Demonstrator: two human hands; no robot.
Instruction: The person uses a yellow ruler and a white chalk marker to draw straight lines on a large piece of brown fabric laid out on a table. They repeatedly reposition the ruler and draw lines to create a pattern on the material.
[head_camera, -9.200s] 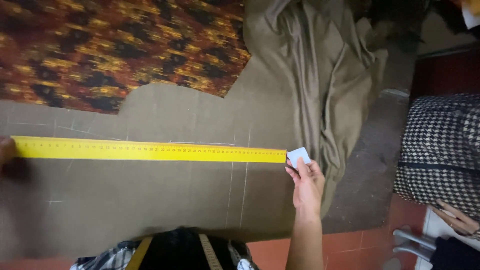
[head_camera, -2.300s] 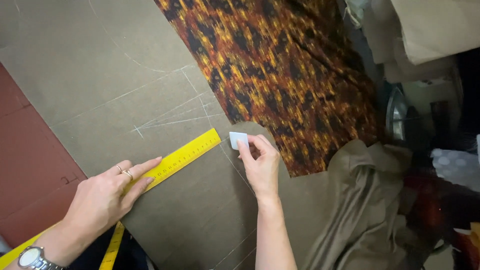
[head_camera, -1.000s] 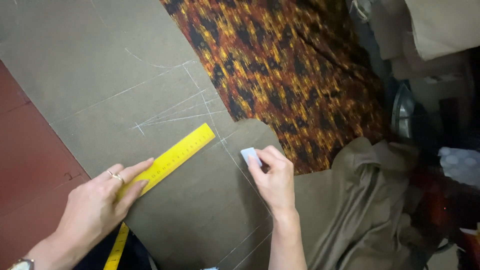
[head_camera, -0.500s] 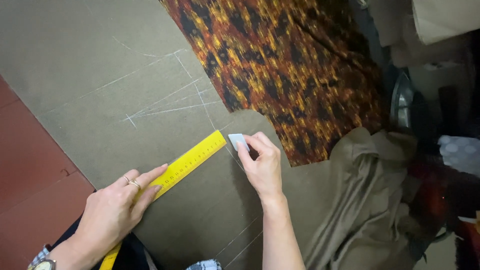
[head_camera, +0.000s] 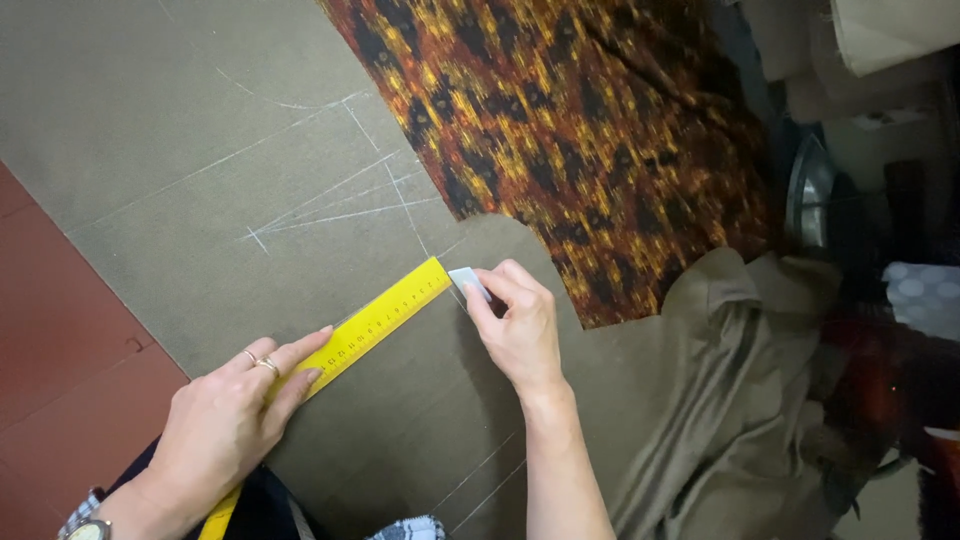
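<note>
While the left hand (head_camera: 225, 420) lies flat on the ruler (head_camera: 365, 325), fingers stretched out and together, it presses the yellow strip onto the cloth (head_camera: 180, 140) and grips nothing. Two rings show on one finger; a watch (head_camera: 85, 530) sits at the wrist, at the bottom edge of the view.

Ruler: runs diagonally across the olive cloth, far end near the cloth's notched right edge, near end hidden under the left hand and leaving the view at the bottom.

Right hand (head_camera: 520, 330): fingers curled tight, thumb and fingertips pinching a small pale chalk (head_camera: 468, 283). The chalk touches the cloth just beside the ruler's far end.

Cloth: spread flat on a red floor (head_camera: 50, 330), its left edge running diagonally. White chalk lines (head_camera: 330, 200) cross it above the ruler; more lines show near the bottom edge, by the right forearm.

Patterned fabric (head_camera: 580, 130), orange and black: overlaps the cloth's upper right corner. A crumpled olive heap (head_camera: 740, 400) lies at the right, beside the right forearm.
</note>
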